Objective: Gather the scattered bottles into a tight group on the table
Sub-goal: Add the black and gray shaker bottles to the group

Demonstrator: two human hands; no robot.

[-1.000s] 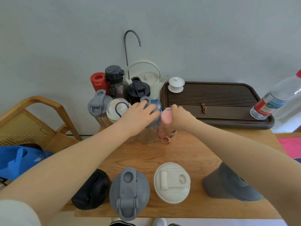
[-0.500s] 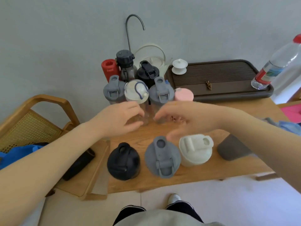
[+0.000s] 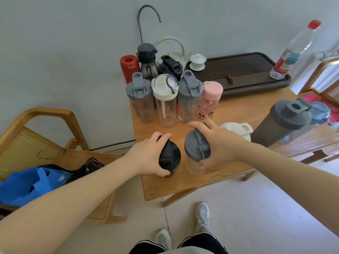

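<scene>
My left hand (image 3: 146, 157) grips the lid of a black bottle (image 3: 170, 158) near the table's front edge. Beside it, my right hand (image 3: 216, 143) holds a clear bottle with a grey lid (image 3: 195, 149). Behind them stands a packed group at the table's back left: a grey-lidded bottle (image 3: 140, 99), a white-lidded one (image 3: 165, 99), another grey-lidded one (image 3: 189, 94), a pink-capped patterned bottle (image 3: 210, 99), a red flask (image 3: 128, 67) and two dark bottles. A white-lidded bottle (image 3: 238, 130) sits partly hidden behind my right hand. A tall dark grey shaker (image 3: 280, 121) stands at the right.
A brown tea tray (image 3: 244, 74) with a white cup and a red-capped water bottle (image 3: 291, 52) fills the back of the wooden table (image 3: 174, 184). A white kettle and a faucet stand by the wall. A wicker chair (image 3: 36, 143) with a blue bag stands left.
Both hands drew back from the far group to the front row. The left hand took hold of the black bottle, the right hand the grey-lidded clear bottle. The camera pulled back.
</scene>
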